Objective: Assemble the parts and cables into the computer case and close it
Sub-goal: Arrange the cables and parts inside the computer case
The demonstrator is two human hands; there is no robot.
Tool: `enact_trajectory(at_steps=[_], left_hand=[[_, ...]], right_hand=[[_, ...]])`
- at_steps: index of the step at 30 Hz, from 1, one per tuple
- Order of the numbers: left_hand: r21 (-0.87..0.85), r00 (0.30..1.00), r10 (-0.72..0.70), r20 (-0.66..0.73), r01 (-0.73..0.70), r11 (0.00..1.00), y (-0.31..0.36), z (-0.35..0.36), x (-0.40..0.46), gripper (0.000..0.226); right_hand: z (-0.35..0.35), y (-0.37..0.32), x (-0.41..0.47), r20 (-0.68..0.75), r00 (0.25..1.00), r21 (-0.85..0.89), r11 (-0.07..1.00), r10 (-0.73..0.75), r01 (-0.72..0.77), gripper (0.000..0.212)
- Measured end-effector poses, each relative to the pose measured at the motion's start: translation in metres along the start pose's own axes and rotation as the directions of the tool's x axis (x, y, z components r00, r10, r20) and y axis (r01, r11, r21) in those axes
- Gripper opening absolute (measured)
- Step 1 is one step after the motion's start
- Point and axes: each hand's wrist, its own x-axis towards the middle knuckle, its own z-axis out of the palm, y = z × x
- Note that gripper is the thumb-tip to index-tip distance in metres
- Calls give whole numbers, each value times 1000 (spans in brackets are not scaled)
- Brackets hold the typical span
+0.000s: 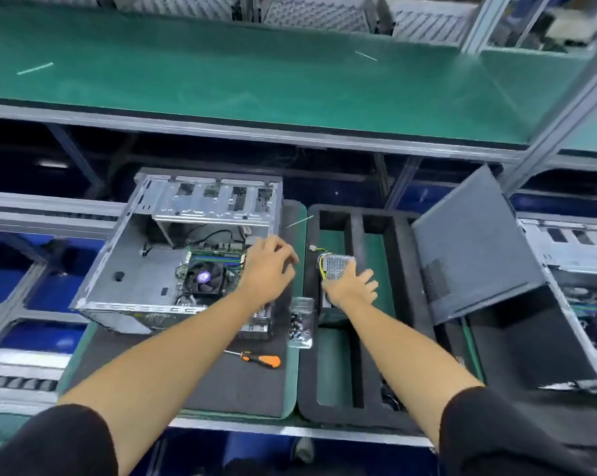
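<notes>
Metal power supply [336, 267] under right hand [353, 286] (fingers spread).

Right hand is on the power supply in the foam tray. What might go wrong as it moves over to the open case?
1. The power supply trails yellow cables; they may snag on the foam tray when lifted.
2. The clear screw box stands between tray and computer case; a low carry might tip it.
3. The left hand hovers over the case's right edge and may block the way in.
</notes>
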Motion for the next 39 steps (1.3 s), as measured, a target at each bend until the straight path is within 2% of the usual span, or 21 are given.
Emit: enact_trajectory(at_steps=[2,4,12,15,19,24,27,29,31,32,33,34,36,37,38,39], left_hand=[[-21,992,-98,-76,97,995,2,3,-2,23],[35,987,-134,-92,138,990,5,4,-8,26],[68,988,-118,-103,126,990,3,4,-7,21],[70,986,-123,-111,132,989,0,4,-6,19],[66,988,-112,-110,119,991,-1,6,-6,18],[28,990,-112,-86,115,993,-4,9,-5,15],[-2,990,-122,-65,122,993,-3,9,-4,13],[-12,990,-130,-61,129,992,-3,8,-4,16],[-42,989,-144,-28,143,989,0,4,-3,30],[-110,983,-182,-5,180,977,3,0,-2,38],[-226,968,-249,16,247,942,5,-7,0,47],[-374,940,-338,48,330,867,8,-16,3,55],[-681,883,-443,153,419,600,10,-45,11,73],[-794,882,-431,193,398,460,8,-62,14,79],[-862,899,-385,208,355,362,1,-80,18,80],[-896,924,-326,199,306,320,-9,-100,21,77]], right_hand=[[6,-5,6,72,997,16,999,40,-42,105],[16,-9,11,85,995,-11,999,46,-46,107],[28,-12,29,52,996,-3,998,68,-67,93],[22,-11,35,-39,998,50,997,54,-52,85],[-8,-16,44,-62,996,132,990,65,-56,78],[-56,-28,42,-35,999,113,993,35,-31,93],[-98,-41,33,4,1000,101,995,14,-14,91],[-128,-51,24,31,999,110,993,-34,31,87],[-157,-65,11,41,989,84,987,-140,137,80],[-172,-76,1,46,978,68,977,-205,202,76],[-188,-89,-11,61,958,67,959,-280,276,73],[-203,-102,-26,81,931,73,934,-356,351,68],[-231,-130,-55,98,877,76,882,-470,464,53],[-241,-144,-70,103,860,69,866,-499,495,44],[-248,-157,-84,111,844,63,851,-524,521,36],[-252,-170,-96,118,826,64,834,-551,547,28]])
